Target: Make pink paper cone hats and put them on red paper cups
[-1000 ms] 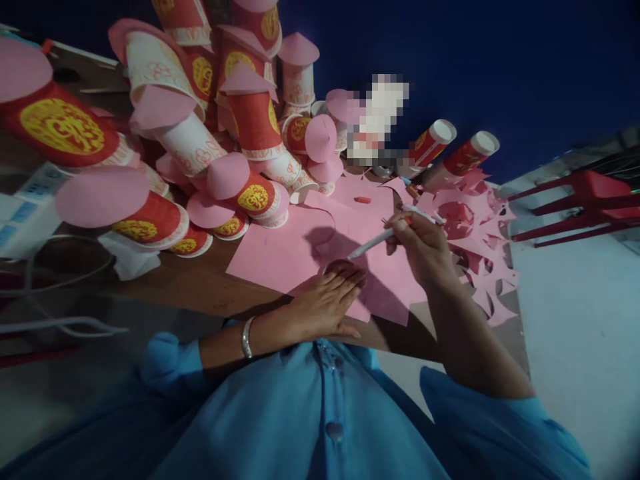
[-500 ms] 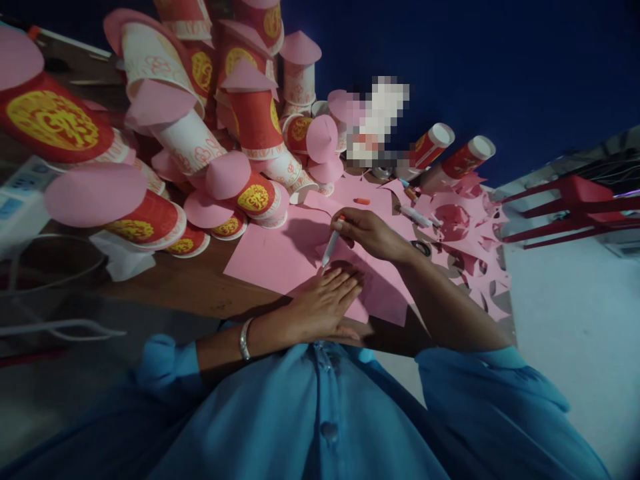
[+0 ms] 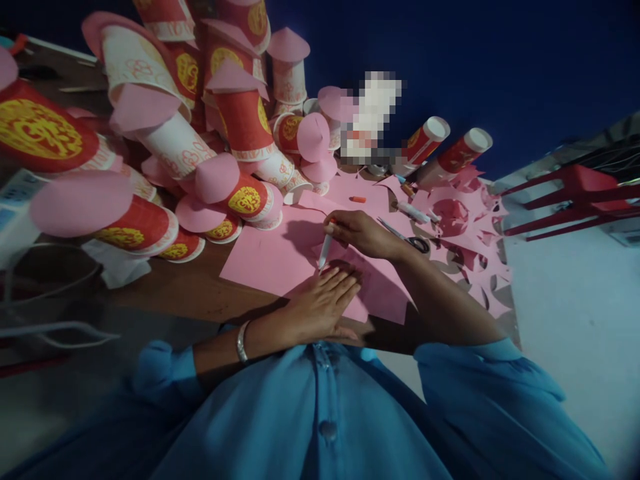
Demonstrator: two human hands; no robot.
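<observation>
My right hand (image 3: 357, 233) is closed round a white pen (image 3: 325, 252) with an orange end, held near its top. The pen points down at the pink paper (image 3: 260, 260), its tip just beyond my left fingertips. Flat on the paper lies my left hand (image 3: 325, 303), fingers stretched out, holding nothing and pressing the sheet. Something dark and round shows partly under the hands, too shaded to make out. An orange pen cap (image 3: 357, 199) rests on the paper beyond my right hand. Scissors (image 3: 417, 244) with black handles lie to the right of that hand.
Paper cups (image 3: 245, 120) with pink cone tops crowd the left and back of the table (image 3: 185, 293). Pink cut scraps (image 3: 470, 220) cover its right side, near two tall cup stacks (image 3: 453, 157). A red stool (image 3: 585, 193) stands on the floor at right.
The pen and my right hand have shifted slightly left along my left fingertips. My left hand stays flat in place. The view has turned a little, showing more of the scissors.
</observation>
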